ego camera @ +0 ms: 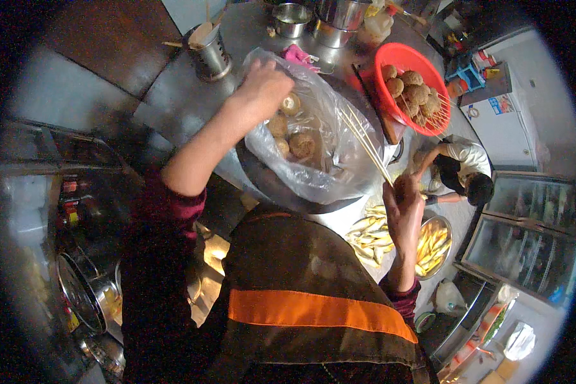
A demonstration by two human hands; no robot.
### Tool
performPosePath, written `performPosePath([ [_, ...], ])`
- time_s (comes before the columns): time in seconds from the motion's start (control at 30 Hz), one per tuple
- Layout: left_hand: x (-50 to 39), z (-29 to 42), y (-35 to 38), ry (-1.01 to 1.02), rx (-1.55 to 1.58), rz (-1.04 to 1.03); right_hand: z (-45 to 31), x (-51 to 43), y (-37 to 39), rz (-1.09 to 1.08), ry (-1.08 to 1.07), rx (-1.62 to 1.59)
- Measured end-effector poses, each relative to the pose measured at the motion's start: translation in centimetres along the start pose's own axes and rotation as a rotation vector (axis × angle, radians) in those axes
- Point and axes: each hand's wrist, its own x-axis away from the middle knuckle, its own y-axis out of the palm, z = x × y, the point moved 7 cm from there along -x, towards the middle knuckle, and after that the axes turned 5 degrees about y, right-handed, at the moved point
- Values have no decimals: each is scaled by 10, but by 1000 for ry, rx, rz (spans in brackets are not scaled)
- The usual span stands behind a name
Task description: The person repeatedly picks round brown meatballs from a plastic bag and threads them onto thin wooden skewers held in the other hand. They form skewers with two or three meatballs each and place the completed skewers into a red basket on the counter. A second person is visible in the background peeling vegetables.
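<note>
A clear plastic bag (pixel 312 175) lies open in a dark round tub (pixel 264 185). Inside it are several brown, round mushroom caps (pixel 301 145), one with its pale underside showing. My left hand (pixel 266 86) is closed on the bag's far left rim; its fingertips are partly hidden. Several thin wooden skewers (pixel 367 141) are gripped in my right hand (pixel 405 201), pointing up and left over the bag's right side. Beyond the bag, a red plastic basket (pixel 383 57) holds more brown caps (pixel 415 93) on skewers.
Left of the bag stands a perforated steel holder (pixel 209 55) with utensils. Steel pots (pixel 292 21) and a pink cloth (pixel 300 57) sit behind. At right, another person (pixel 465 163) crouches near yellowish fish (pixel 372 237) on the floor and in a steel bowl (pixel 449 233).
</note>
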Motion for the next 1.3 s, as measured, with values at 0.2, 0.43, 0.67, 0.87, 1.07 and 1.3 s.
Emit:
performPosePath([
  [0.2, 12, 72, 40, 183, 384, -35, 36, 23, -2, -78, 285, -425],
  [0.43, -30, 117, 67, 96, 1126, 73, 42, 32, 4, -103, 262, -596],
  [0.67, -51, 138, 74, 161, 2228, 139, 23, 20, 4, 22, 240, -706],
  [0.87, -38, 133, 122, -49, 1471, 176, 19, 22, 7, 34, 263, -651],
  [1.07, -31, 165, 134, -89, 1343, 510, 16, 29, 17, -38, 345, -646],
  [1.3, -56, 176, 163, -48, 1485, 401, 14, 36, 23, -92, 322, -754],
])
